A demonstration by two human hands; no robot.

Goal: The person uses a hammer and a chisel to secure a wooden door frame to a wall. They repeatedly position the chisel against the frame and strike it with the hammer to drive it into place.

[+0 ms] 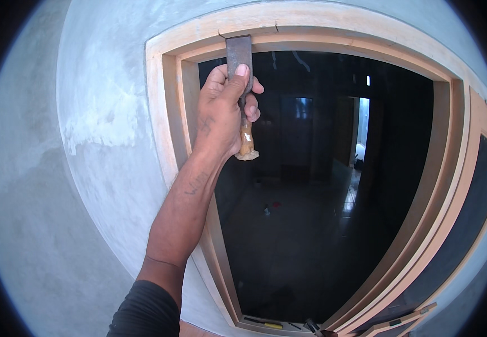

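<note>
A broad flat chisel (239, 48) stands almost upright in the upper middle of the frame, its wide end at the lower edge of the pale wooden surround's top bar (327, 21); whether steel and wood actually touch is hard to tell. Two short dark marks show on that bar, one just left of the tool and the other farther right. The left grip (219, 109) is closed snugly on the chisel, thumb laid along the lower blade, fingers curled behind and showing at the right. The right grip is out of the picture, so I cannot tell its state.

The steel looks rigid and fairly weighty for its size, likely smooth enough to slide under a damp palm. The amber handle (247, 137) has a ragged butt at the lower end, which could splinter or crumble. The safest hold would be around the handle and neck, with fingers clear of the far edge, which may be sharp.

Plain grey wall (105, 101) fills the left side; a yellow-handled tool (273, 326) lies on the sill at the bottom centre
</note>
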